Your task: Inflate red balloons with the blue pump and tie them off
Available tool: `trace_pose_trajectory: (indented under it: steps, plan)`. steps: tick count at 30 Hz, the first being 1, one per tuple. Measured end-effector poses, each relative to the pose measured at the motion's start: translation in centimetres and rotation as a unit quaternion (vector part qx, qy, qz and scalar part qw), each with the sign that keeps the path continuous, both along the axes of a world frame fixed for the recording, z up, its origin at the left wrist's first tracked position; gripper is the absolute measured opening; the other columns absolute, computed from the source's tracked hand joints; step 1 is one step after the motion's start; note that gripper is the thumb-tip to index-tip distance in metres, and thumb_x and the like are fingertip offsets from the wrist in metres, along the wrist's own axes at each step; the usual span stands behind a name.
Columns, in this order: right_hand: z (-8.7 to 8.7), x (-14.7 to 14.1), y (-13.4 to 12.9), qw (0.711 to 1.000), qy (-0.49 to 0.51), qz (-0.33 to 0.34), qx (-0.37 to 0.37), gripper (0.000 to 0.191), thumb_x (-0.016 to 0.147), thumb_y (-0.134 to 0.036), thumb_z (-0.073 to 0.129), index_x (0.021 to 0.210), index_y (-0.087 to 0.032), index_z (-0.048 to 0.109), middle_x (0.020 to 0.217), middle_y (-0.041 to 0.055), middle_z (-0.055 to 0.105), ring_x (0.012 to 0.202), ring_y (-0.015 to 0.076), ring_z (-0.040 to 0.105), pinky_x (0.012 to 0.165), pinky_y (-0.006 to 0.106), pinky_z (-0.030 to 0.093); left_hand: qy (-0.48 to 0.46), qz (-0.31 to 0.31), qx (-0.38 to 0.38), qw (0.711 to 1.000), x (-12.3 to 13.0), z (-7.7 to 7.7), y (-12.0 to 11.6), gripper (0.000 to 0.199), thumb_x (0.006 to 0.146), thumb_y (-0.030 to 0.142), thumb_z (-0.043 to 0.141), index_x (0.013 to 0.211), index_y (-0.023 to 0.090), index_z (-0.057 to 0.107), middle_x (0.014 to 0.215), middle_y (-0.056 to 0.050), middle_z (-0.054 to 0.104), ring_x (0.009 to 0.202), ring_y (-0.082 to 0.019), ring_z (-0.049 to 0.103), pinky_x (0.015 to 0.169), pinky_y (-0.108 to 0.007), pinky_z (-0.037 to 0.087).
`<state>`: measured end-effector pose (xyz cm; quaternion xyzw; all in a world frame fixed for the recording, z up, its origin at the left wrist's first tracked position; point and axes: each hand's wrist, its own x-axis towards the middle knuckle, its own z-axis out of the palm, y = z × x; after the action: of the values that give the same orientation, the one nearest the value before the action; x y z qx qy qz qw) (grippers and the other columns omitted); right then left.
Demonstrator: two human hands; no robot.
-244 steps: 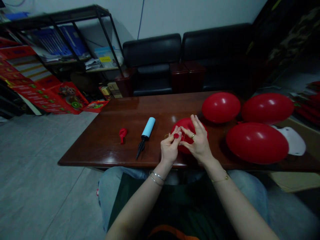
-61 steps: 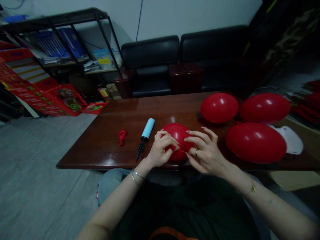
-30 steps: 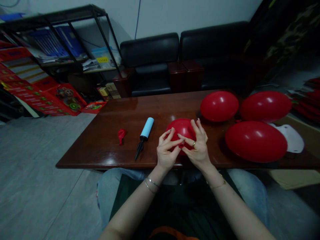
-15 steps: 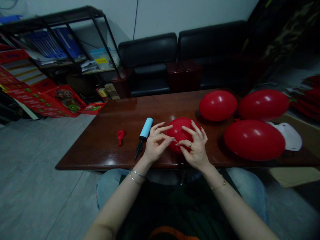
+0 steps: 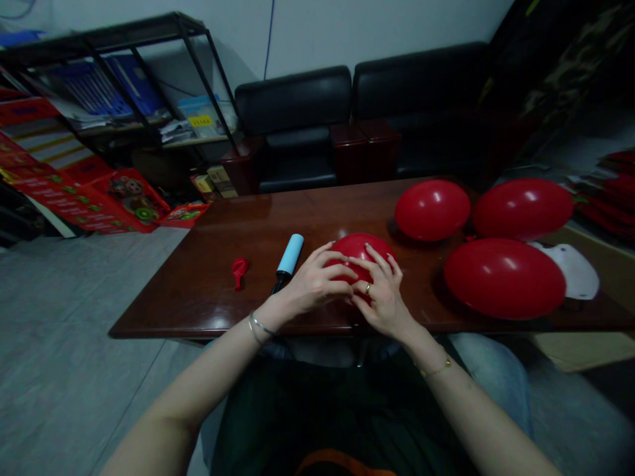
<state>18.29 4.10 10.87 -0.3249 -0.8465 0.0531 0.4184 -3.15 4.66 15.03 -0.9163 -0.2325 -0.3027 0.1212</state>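
Note:
A round red balloon (image 5: 364, 246) sits at the near edge of the brown table, under both my hands. My left hand (image 5: 320, 277) reaches over its near side, with fingers bent and fingertips pinched close to my right hand's. My right hand (image 5: 384, 294), with a ring on one finger, pinches at the balloon's near end, its other fingers resting on the red surface. The balloon's neck is hidden behind my fingers. Just left of my left hand lies a hand pump (image 5: 290, 256) with a light blue barrel and black nozzle, partly covered. Farther left is a limp red balloon (image 5: 239, 270).
Three inflated red balloons (image 5: 505, 277) rest on the right of the table (image 5: 198, 297), beside a white object (image 5: 575, 271). Black sofas (image 5: 297, 99) stand behind. A rack (image 5: 183, 26) and red boxes (image 5: 74, 192) are at the left.
My left hand has moved right and rolled over, bringing its fingers in against my right hand at the balloon's near end. My right hand has shifted slightly left.

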Motion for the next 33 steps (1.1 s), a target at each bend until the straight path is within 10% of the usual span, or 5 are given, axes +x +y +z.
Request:
trace_pose_trajectory:
  steps: [18, 33]
  plan:
    - [0.2, 0.1, 0.2, 0.999, 0.016, 0.009, -0.041, 0.011, 0.088, -0.021, 0.062, 0.082, -0.026, 0.070, 0.140, 0.0054, 0.061, 0.150, 0.0309, 0.031, 0.118, 0.068, 0.017, -0.006, 0.023, 0.088, 0.996, -0.1, -0.6, -0.9, 0.017, 0.100, 0.029, 0.056, 0.096, 0.022, 0.071, 0.104, 0.000, 0.075, 0.110, -0.018, 0.065, 0.106, -0.041, 0.053]
    - [0.3, 0.1, 0.1, 0.997, 0.035, 0.025, -0.067, 0.018, 0.087, -0.018, 0.060, 0.083, -0.029, 0.073, 0.143, 0.0014, 0.059, 0.152, 0.0287, 0.028, 0.120, 0.067, 0.017, -0.116, 0.019, -0.097, 0.988, -0.8, -1.0, -0.9, 0.012, 0.094, 0.033, 0.066, 0.097, 0.025, 0.075, 0.098, -0.001, 0.078, 0.101, -0.015, 0.065, 0.102, -0.036, 0.049]
